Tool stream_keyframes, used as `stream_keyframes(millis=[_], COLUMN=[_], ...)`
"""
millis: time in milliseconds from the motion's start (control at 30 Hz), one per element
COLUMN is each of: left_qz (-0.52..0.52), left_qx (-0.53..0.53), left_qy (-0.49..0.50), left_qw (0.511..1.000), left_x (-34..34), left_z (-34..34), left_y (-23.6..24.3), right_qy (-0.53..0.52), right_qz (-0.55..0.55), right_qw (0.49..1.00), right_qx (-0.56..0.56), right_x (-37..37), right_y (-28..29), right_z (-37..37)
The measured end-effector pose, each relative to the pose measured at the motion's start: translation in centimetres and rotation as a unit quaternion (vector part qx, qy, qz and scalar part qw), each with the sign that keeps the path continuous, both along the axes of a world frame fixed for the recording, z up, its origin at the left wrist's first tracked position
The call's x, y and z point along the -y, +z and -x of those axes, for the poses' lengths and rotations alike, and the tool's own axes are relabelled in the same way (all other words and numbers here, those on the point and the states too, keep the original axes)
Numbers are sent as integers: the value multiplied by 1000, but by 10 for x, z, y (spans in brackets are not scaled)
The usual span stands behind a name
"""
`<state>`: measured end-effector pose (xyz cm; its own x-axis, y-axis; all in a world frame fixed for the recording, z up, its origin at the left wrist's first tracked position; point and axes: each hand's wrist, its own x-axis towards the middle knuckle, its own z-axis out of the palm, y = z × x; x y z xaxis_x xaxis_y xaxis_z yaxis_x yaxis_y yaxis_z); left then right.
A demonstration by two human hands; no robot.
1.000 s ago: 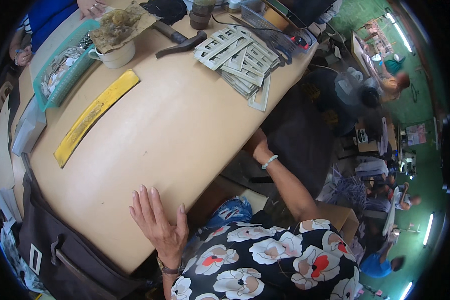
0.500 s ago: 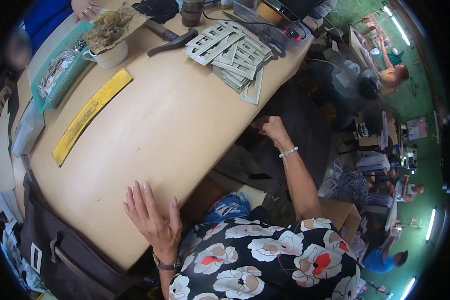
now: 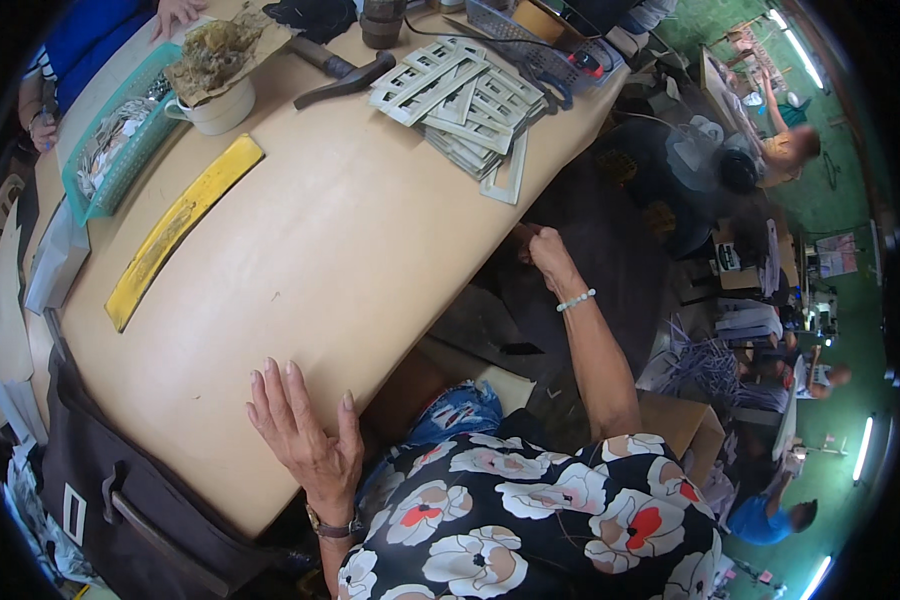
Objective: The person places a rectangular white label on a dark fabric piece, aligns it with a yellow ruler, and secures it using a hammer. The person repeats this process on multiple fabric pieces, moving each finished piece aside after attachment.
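My left hand (image 3: pixel 311 435) lies flat on the beige tabletop (image 3: pixel 300 240) by its near edge, fingers stretched out and nothing in them. Off the table's right edge, my right hand (image 3: pixel 548 255) is closed, and its fingertips are partly hidden. Whatever it grips there I cannot make out. Dark sheet material (image 3: pixel 610 250) hangs or lies just beyond that hand. On the table past my left hand rests a curved yellow strip (image 3: pixel 175 238) with dark smudges.
Along the far side stand a teal basket (image 3: pixel 82 190) of small parts, a white mug (image 3: pixel 228 112) with a crusty brown lump on it, a hammer (image 3: pixel 345 80) and stacked pale templates (image 3: pixel 470 110). Dark brown material (image 3: pixel 120 480) drapes at the left. A co-worker's hand (image 3: pixel 178 12) touches the far edge.
My right hand has shifted very slightly at the table's edge, still closed. My left hand has stayed in place. At the far left, a co-worker's other hand has come into view.
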<state>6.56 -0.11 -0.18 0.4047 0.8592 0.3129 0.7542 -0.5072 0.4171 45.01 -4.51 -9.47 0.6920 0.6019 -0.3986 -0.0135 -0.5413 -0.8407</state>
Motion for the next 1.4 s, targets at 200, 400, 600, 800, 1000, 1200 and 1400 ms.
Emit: stream_keyframes(millis=[200, 400, 600, 800, 1000, 1200, 1400], left_qz=[3, -2, -8, 3, 74, 389, 209], left_qx=[4, 2, 3, -4, 127, 339, 123], left_qy=[-11, -2, -14, -25, -150, -237, -50], left_qw=[1000, 1000, 1000, 1000, 978, 823, 969], left_x=[0, 0, 0, 0, 3, 18, 22], left_z=[-2, 0, 0, -2, -16, -63, 19], left_y=[2, 1, 0, 2, 27, 53, -10], right_qy=[-63, -246, -484, -541, -321, 31, 441], right_qz=[-173, -316, -373, -367, -481, -466, -629], right_qw=[981, 876, 787, 757, 816, 884, 624], right_qx=[-69, -269, -89, 7, 12, 33, 142], right_x=[26, 38, 131, 138, 75, -39, -137], right_y=[-86, -6, 26, 54, 159, 221, 200], right_z=[-27, -33, -85, -50, 23, 149, 282])
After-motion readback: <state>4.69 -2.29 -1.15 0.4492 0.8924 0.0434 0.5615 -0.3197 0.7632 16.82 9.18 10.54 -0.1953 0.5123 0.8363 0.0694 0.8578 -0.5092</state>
